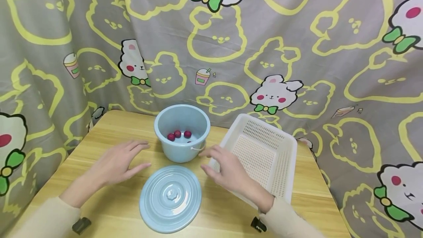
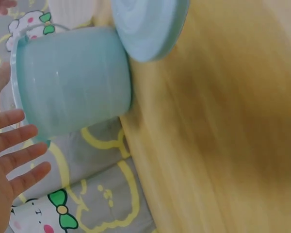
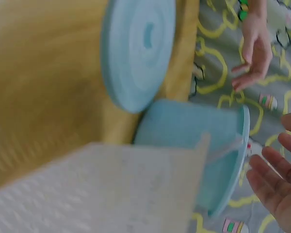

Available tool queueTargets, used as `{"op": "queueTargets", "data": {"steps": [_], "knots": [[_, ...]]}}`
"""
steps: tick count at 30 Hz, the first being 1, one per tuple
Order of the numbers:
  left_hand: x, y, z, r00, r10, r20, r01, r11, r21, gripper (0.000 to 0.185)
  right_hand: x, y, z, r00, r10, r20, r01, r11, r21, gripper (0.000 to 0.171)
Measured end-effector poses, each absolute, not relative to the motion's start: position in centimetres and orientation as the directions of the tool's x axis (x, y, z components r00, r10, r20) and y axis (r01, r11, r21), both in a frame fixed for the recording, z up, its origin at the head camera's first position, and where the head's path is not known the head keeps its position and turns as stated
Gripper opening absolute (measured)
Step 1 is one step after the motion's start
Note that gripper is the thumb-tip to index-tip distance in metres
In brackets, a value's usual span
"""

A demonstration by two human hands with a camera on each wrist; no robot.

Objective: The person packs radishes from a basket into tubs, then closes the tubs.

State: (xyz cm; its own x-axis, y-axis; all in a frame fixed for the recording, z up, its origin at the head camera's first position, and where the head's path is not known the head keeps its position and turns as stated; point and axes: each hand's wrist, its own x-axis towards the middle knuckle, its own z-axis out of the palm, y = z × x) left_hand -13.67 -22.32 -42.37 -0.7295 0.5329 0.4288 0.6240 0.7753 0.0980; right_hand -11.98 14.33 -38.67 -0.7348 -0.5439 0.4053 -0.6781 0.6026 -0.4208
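A light blue bucket (image 1: 180,153) stands upright at the back of the table, with several dark red balls or fruits (image 1: 177,134) on its bottom. Its round blue lid (image 1: 172,208) lies flat in front of it, knob up. My left hand (image 1: 115,162) hovers left of the bucket, fingers spread and holding nothing; the left wrist view shows the fingers (image 2: 22,158) apart. On the other side, my right hand (image 1: 228,170) hangs between the bucket and a white perforated basket (image 1: 290,168), its fingers loosely bent around nothing. The bucket's handle (image 1: 197,147) hangs down near the right fingertips.
The wooden table (image 1: 115,127) runs back to a grey patterned curtain (image 1: 178,36). The basket fills the table's right part, partly under my right forearm. Black straps or clips (image 1: 258,224) show at both sleeves.
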Motion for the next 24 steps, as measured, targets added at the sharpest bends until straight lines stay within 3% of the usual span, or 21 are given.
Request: {"op": "queueTargets", "data": {"steps": [4,10,19,24], "knots": [[-12.6,-22.4,-43.1,-0.714,0.536,0.451,0.634,0.768,0.091,0.057,-9.9,14.0,-39.9,-0.673,-0.608,0.421,-0.731,0.633,-0.255,0.037],[-11.1,-22.4,-44.3,-0.723,0.558,0.406,0.639,0.765,0.086,0.064,-7.4,13.3,-42.4,-0.624,-0.662,0.416,-0.767,0.622,-0.16,0.042],[-9.7,-22.0,-46.5,-0.746,0.599,0.293,0.643,0.762,0.078,0.076,-5.5,13.4,-47.0,-0.652,-0.683,0.33,-0.747,0.654,-0.123,0.048],[-9.3,-22.1,-47.7,-0.747,0.623,0.231,0.655,0.749,0.1,0.087,-4.8,13.8,-49.1,-0.657,-0.698,0.286,-0.729,0.684,-0.006,0.057]]}}
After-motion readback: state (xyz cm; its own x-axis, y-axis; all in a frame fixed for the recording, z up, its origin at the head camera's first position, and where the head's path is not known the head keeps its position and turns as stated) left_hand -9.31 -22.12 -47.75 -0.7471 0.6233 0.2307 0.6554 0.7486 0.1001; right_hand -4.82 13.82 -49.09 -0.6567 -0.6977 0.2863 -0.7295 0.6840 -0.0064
